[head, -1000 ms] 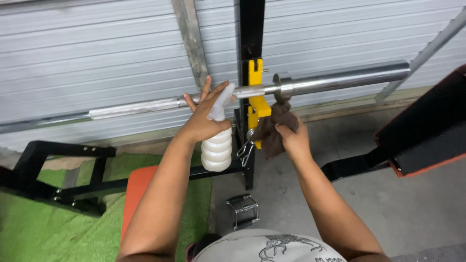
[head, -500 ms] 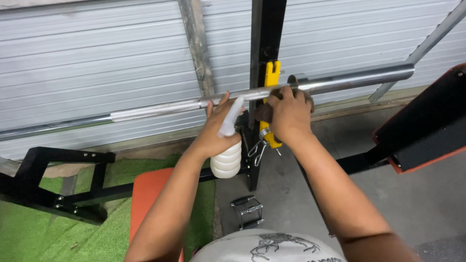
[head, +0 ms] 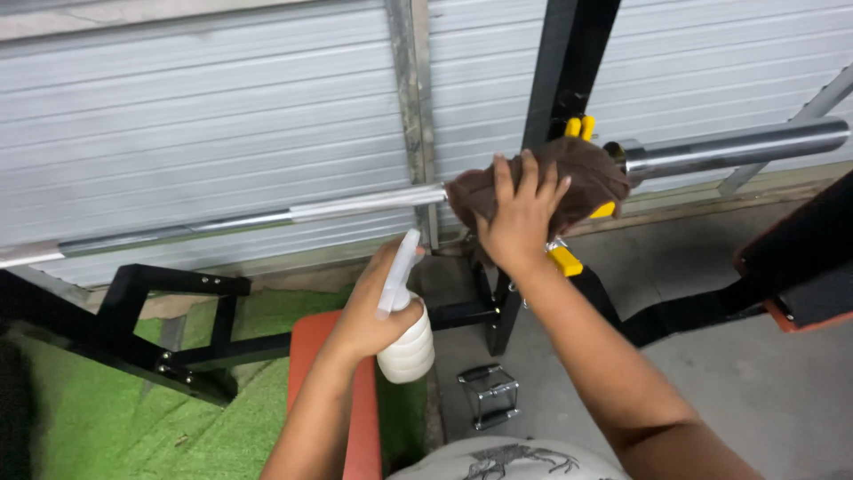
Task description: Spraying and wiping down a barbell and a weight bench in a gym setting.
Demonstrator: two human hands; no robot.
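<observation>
Your right hand (head: 518, 220) lies spread over the brown cloth (head: 542, 182), fingers splayed and pressing down, so the cloth is pinned against the steel barbell (head: 355, 203) rather than pinched. The cloth is draped over the bar right at the black rack upright (head: 569, 62), covering the spot where the bar rests on the yellow hook (head: 582, 129), with the thicker sleeve (head: 737, 147) of the bar running out beyond the upright.

To wipe well here, curl your fingers further round the bar so the cloth wraps its underside too; a flat palm cleans only the top. The hook and upright block a long stroke, so a short twisting rub at the upright looks the better way, and watch that the cloth does not snag on the hook.

Your left hand (head: 378, 311) is closed round the neck of the white spray bottle (head: 404, 333), held below the bar and on the near side of the upright, nozzle pointing up toward the bar. Whether a finger sits on the trigger I cannot tell. Keep it upright and clear of the wiping hand. A metal collar clip (head: 487, 396) lies on the concrete near the foot of the upright.
</observation>
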